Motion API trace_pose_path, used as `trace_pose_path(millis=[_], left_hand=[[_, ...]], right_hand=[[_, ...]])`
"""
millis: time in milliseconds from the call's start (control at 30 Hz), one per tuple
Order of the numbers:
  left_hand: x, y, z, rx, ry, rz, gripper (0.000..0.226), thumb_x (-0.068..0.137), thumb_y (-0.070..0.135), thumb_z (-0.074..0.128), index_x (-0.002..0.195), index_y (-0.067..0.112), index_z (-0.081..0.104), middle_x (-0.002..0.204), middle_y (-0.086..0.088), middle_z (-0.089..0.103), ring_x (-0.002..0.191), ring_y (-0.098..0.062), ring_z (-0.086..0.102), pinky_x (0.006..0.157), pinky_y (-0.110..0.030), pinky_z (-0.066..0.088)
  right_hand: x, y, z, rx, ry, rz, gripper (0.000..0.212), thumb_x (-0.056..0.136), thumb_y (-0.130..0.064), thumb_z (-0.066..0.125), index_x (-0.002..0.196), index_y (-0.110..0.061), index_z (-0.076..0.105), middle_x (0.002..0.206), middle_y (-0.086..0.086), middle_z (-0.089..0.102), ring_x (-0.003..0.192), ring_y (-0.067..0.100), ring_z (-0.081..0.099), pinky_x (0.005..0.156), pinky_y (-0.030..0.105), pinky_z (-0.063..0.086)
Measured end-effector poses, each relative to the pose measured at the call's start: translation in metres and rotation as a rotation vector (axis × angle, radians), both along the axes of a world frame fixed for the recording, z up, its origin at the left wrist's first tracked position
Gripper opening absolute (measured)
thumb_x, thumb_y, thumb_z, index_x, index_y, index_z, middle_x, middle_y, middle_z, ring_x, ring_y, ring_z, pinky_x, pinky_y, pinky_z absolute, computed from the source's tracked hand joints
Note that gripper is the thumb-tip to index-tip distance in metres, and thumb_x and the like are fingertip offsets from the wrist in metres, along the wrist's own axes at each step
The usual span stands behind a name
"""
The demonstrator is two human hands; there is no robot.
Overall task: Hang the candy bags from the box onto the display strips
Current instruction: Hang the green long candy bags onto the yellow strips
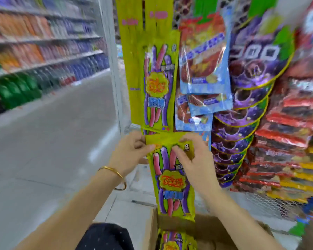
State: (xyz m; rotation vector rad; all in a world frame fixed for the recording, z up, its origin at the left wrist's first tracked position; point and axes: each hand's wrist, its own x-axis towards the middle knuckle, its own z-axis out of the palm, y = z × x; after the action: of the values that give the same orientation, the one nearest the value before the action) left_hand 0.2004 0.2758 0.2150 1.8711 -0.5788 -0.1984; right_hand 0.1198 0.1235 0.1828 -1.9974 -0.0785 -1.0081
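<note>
- My left hand pinches the upper left corner of a yellow-green candy bag; my right hand grasps its upper right part, fingers curled over the front.
- The held bag hangs upright between both hands, its top edge just below a matching hung bag on the yellow display strip.
- Its bottom edge reaches the near cardboard box, where another bag of the same kind lies.
- A gold bangle circles my left wrist.
- To the right hang blue bags, then purple bags; red packs are stacked farther right.
- Blurred shelves line the far left aisle.
</note>
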Motion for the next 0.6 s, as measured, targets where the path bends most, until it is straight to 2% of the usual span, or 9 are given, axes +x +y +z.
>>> trace_pose_path(millis=[67, 133, 200, 300, 367, 433, 467, 533, 600], left_hand=[[0.009, 0.008, 0.042, -0.010, -0.038, -0.032, 0.005, 0.087, 0.007, 0.060, 0.091, 0.004, 0.059, 0.087, -0.019, 0.067, 0.076, -0.019, 0.064, 0.061, -0.025, 0.057], [0.019, 0.012, 0.088, -0.049, -0.068, -0.076, 0.011, 0.087, 0.011, 0.060, 0.093, 0.002, 0.063, 0.090, -0.016, 0.069, 0.078, -0.019, 0.065, 0.063, -0.024, 0.058], [0.030, 0.012, 0.134, -0.102, -0.155, -0.069, 0.022, 0.090, 0.021, 0.057, 0.100, 0.004, 0.066, 0.097, -0.014, 0.069, 0.087, -0.021, 0.067, 0.068, -0.022, 0.058], [0.055, -0.005, 0.193, -0.212, -0.323, -0.004, 0.024, 0.093, 0.027, 0.051, 0.105, 0.009, 0.064, 0.104, -0.004, 0.066, 0.095, -0.011, 0.063, 0.073, -0.020, 0.057], [0.075, -0.027, 0.220, -0.233, -0.420, 0.038, 0.020, 0.095, 0.025, 0.049, 0.109, 0.014, 0.059, 0.105, -0.003, 0.061, 0.097, -0.012, 0.060, 0.079, -0.025, 0.056], [0.097, -0.050, 0.237, -0.220, -0.480, 0.100, 0.027, 0.095, 0.025, 0.049, 0.117, 0.012, 0.057, 0.106, -0.003, 0.059, 0.099, -0.016, 0.059, 0.084, -0.036, 0.054], [0.105, -0.059, 0.242, -0.224, -0.499, 0.129, 0.028, 0.095, 0.027, 0.049, 0.117, 0.011, 0.057, 0.105, -0.002, 0.059, 0.098, -0.018, 0.059, 0.081, -0.038, 0.054], [0.119, -0.071, 0.246, -0.234, -0.513, 0.163, 0.027, 0.095, 0.030, 0.047, 0.109, 0.009, 0.058, 0.096, -0.002, 0.059, 0.086, -0.018, 0.058, 0.062, -0.032, 0.048], [0.130, -0.077, 0.249, -0.287, -0.464, 0.151, 0.031, 0.093, 0.036, 0.045, 0.091, 0.007, 0.057, 0.080, -0.005, 0.055, 0.074, -0.019, 0.052, 0.060, -0.027, 0.038]], right_hand=[[0.009, 0.004, 0.036, -0.042, -0.070, 0.022, 0.017, 0.083, -0.018, 0.061, 0.084, -0.035, 0.056, 0.082, -0.023, 0.054, 0.084, -0.011, 0.050, 0.075, 0.002, 0.035], [0.015, 0.007, 0.076, -0.038, -0.139, 0.019, 0.024, 0.084, -0.011, 0.062, 0.082, -0.034, 0.061, 0.086, -0.021, 0.058, 0.085, -0.011, 0.053, 0.075, 0.002, 0.037], [0.021, 0.006, 0.112, -0.048, -0.198, 0.004, 0.033, 0.087, -0.004, 0.060, 0.087, -0.037, 0.060, 0.090, -0.020, 0.059, 0.086, -0.011, 0.055, 0.074, 0.003, 0.039], [0.035, -0.002, 0.157, -0.071, -0.242, -0.029, 0.036, 0.090, -0.002, 0.054, 0.090, -0.038, 0.060, 0.090, -0.024, 0.059, 0.082, -0.005, 0.056, 0.070, 0.005, 0.039], [0.052, -0.010, 0.179, -0.085, -0.248, -0.071, 0.032, 0.090, 0.001, 0.052, 0.091, -0.030, 0.061, 0.090, -0.021, 0.059, 0.085, 0.001, 0.058, 0.073, 0.010, 0.042], [0.066, -0.018, 0.197, -0.091, -0.259, -0.101, 0.029, 0.090, 0.002, 0.052, 0.092, -0.025, 0.061, 0.090, -0.015, 0.060, 0.089, 0.009, 0.059, 0.076, 0.017, 0.045], [0.073, -0.021, 0.205, -0.090, -0.262, -0.108, 0.027, 0.090, 0.002, 0.052, 0.093, -0.023, 0.061, 0.091, -0.012, 0.061, 0.089, 0.007, 0.058, 0.077, 0.017, 0.045], [0.085, -0.026, 0.219, -0.097, -0.259, -0.119, 0.022, 0.091, -0.001, 0.052, 0.095, -0.021, 0.061, 0.095, -0.009, 0.060, 0.089, -0.002, 0.055, 0.077, 0.009, 0.042], [0.097, -0.029, 0.231, -0.129, -0.257, -0.156, 0.019, 0.091, -0.001, 0.052, 0.097, -0.018, 0.060, 0.096, -0.007, 0.058, 0.087, -0.006, 0.051, 0.076, 0.001, 0.036]])
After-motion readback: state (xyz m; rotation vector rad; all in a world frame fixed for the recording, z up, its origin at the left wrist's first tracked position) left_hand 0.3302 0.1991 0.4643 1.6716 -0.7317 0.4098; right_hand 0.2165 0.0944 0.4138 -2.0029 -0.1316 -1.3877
